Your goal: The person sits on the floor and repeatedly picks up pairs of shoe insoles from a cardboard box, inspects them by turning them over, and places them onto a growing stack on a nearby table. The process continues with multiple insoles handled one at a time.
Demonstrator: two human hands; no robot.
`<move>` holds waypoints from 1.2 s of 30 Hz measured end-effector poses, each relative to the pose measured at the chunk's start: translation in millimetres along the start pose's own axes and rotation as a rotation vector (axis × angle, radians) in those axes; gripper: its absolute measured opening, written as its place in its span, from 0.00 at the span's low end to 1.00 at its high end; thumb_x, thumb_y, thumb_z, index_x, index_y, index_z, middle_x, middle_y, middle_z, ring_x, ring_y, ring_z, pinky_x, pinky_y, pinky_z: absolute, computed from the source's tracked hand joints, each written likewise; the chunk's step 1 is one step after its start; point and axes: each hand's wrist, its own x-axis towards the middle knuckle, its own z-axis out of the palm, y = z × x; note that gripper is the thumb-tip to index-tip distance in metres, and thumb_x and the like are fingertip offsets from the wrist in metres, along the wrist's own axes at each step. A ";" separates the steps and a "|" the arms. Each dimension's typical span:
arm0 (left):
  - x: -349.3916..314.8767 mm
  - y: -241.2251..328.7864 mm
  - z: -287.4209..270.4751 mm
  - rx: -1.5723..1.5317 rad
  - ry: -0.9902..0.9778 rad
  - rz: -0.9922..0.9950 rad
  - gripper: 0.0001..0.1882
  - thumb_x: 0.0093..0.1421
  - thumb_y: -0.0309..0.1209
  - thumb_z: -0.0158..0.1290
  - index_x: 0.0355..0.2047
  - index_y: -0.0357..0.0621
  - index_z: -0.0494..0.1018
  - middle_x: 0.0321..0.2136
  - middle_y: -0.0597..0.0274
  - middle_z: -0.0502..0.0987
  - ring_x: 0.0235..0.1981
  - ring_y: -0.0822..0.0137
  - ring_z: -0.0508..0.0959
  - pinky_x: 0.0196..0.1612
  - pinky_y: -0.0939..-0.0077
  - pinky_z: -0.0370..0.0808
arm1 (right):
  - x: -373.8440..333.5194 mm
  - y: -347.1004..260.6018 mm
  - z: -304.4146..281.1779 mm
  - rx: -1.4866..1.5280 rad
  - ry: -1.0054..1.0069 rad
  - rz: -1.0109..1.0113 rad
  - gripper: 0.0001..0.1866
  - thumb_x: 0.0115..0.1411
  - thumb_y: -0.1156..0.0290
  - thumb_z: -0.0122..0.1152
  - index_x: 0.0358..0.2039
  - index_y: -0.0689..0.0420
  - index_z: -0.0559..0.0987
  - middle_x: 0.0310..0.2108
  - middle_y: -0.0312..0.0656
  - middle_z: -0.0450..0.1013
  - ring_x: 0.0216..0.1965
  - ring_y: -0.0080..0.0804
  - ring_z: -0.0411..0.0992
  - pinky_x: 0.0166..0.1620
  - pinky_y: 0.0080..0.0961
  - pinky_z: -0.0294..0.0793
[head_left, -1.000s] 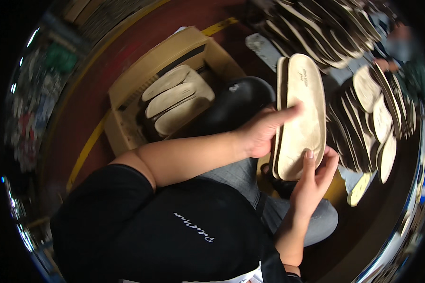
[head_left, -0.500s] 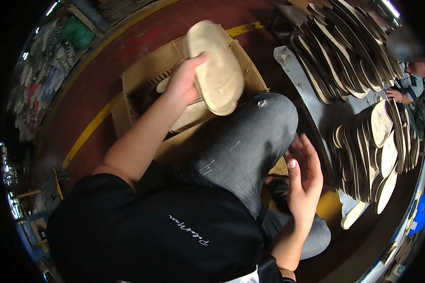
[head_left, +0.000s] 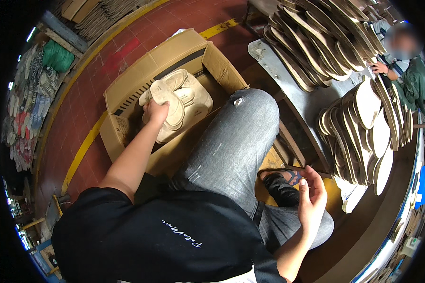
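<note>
My left hand (head_left: 156, 112) is down inside an open cardboard box (head_left: 172, 53), closed on the edge of a beige shoe sole (head_left: 167, 100). That sole lies over several other beige soles (head_left: 197, 96) in the box. The fingertips are partly hidden beneath it. Over my bent leg on the right, my right hand (head_left: 311, 200) is held in the air with its fingers loosely apart and nothing in it.
Right of my knee, a grey metal table (head_left: 288, 78) carries two large stacks of soles (head_left: 311, 42) (head_left: 359, 137). A person (head_left: 387, 70) is beyond it. Bundles of soles or fabric pieces (head_left: 30, 104) hang at the far left, under a green bag (head_left: 57, 55).
My left hand has lowered the sole from above the box down onto the soles inside it. My right hand stays raised and has shifted slightly lower. The view has turned a little.
</note>
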 end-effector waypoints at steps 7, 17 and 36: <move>49.8 -49.4 32.1 -0.800 -0.076 0.133 0.36 0.66 0.19 0.73 0.73 0.31 0.75 0.66 0.44 0.86 0.64 0.50 0.87 0.69 0.55 0.83 | 1.5 -21.3 -25.5 -0.112 0.115 -0.069 0.20 0.78 0.73 0.73 0.66 0.66 0.86 0.51 0.49 0.90 0.52 0.33 0.89 0.60 0.34 0.86; -14.5 25.2 -21.1 -0.293 0.225 0.382 0.41 0.75 0.35 0.70 0.82 0.38 0.67 0.82 0.34 0.64 0.84 0.38 0.63 0.86 0.45 0.59 | 103.4 -91.6 -177.5 -0.819 0.838 -0.671 0.11 0.74 0.65 0.77 0.52 0.53 0.90 0.52 0.46 0.87 0.54 0.49 0.84 0.63 0.42 0.82; -294.6 208.6 -125.9 -0.710 -0.177 1.719 0.31 0.66 0.24 0.71 0.68 0.33 0.79 0.68 0.41 0.80 0.71 0.40 0.79 0.76 0.49 0.75 | 329.5 -133.6 -292.4 -1.095 -0.019 -0.008 0.48 0.42 0.42 0.90 0.54 0.69 0.87 0.45 0.57 0.88 0.54 0.50 0.87 0.57 0.42 0.84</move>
